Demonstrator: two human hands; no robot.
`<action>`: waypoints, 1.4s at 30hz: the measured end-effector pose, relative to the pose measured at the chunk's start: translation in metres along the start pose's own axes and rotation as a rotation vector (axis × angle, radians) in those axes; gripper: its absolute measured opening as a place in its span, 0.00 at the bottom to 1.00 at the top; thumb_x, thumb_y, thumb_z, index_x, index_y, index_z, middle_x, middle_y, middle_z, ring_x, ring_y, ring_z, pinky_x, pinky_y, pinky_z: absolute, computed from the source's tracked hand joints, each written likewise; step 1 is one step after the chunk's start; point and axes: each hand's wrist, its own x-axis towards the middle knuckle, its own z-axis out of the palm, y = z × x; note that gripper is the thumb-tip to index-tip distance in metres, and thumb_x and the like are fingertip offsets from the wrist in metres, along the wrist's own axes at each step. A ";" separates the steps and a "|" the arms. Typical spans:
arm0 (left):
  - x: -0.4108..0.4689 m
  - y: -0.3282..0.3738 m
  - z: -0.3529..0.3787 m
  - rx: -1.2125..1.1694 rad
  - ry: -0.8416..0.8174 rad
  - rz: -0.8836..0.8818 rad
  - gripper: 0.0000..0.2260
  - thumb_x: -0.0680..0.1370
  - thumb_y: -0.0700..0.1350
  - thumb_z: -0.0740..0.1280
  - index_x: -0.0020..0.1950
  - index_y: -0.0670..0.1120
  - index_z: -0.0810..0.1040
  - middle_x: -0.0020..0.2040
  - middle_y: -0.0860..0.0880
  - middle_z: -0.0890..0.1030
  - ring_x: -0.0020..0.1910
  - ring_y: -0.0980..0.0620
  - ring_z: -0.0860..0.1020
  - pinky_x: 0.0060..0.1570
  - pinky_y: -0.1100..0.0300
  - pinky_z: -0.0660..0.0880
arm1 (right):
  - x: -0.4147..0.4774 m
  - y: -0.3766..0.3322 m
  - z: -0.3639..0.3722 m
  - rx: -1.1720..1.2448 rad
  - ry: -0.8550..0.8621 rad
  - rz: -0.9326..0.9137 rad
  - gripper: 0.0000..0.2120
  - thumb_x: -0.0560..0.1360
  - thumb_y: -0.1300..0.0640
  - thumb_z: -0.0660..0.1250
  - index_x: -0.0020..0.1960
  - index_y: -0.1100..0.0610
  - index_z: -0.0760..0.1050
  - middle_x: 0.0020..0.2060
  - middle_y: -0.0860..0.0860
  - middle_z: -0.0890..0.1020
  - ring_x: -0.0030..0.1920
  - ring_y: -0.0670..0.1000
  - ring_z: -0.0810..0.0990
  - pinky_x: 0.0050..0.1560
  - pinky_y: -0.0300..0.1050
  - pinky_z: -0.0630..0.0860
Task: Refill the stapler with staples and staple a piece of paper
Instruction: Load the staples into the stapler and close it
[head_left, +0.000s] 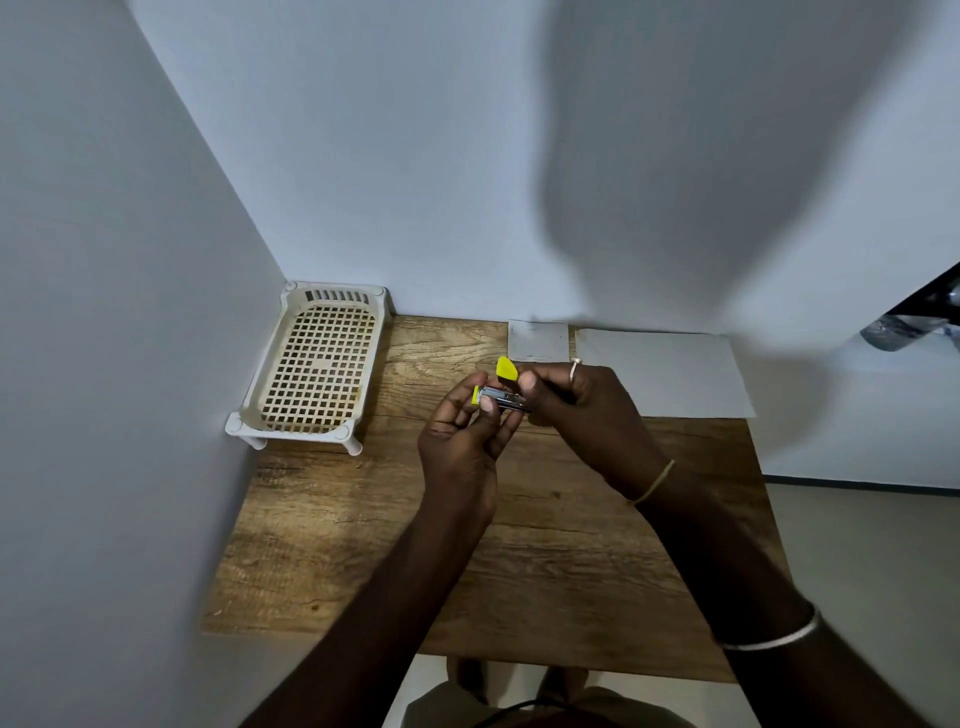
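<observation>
A small yellow and metal stapler (501, 397) is held above the wooden table (363, 545) between both hands. Its yellow top (506, 369) is swung up and the metal staple channel lies exposed. My left hand (465, 441) pinches the front end of the channel with thumb and fingers. My right hand (576, 410) grips the rear part of the stapler. A white sheet of paper (665, 374) lies flat at the back right of the table. A small grey square piece (537, 340) lies next to it by the wall. No loose staples can be made out.
A beige plastic basket tray (311, 364) with a grid bottom stands in the back left corner against the walls. Walls close the table on the left and back. The table's right edge drops to the floor.
</observation>
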 end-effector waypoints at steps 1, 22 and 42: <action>-0.001 0.001 -0.001 0.001 0.006 0.000 0.13 0.81 0.30 0.62 0.64 0.38 0.77 0.53 0.44 0.85 0.50 0.51 0.86 0.47 0.58 0.83 | 0.000 0.001 -0.001 0.084 -0.033 0.063 0.10 0.80 0.49 0.68 0.57 0.51 0.85 0.45 0.47 0.88 0.47 0.49 0.87 0.46 0.48 0.83; -0.003 0.003 -0.001 0.211 -0.044 -0.082 0.13 0.78 0.42 0.73 0.61 0.38 0.83 0.51 0.40 0.87 0.50 0.47 0.85 0.51 0.56 0.82 | -0.006 0.017 -0.014 0.213 -0.013 0.241 0.12 0.73 0.49 0.76 0.47 0.58 0.86 0.36 0.56 0.87 0.34 0.52 0.86 0.35 0.40 0.81; 0.023 -0.010 -0.026 1.369 -0.550 0.514 0.24 0.71 0.47 0.79 0.66 0.49 0.80 0.59 0.53 0.83 0.56 0.59 0.80 0.55 0.61 0.78 | -0.028 0.070 -0.034 -0.576 0.013 -0.060 0.19 0.68 0.55 0.80 0.57 0.50 0.83 0.44 0.41 0.80 0.44 0.44 0.78 0.44 0.36 0.73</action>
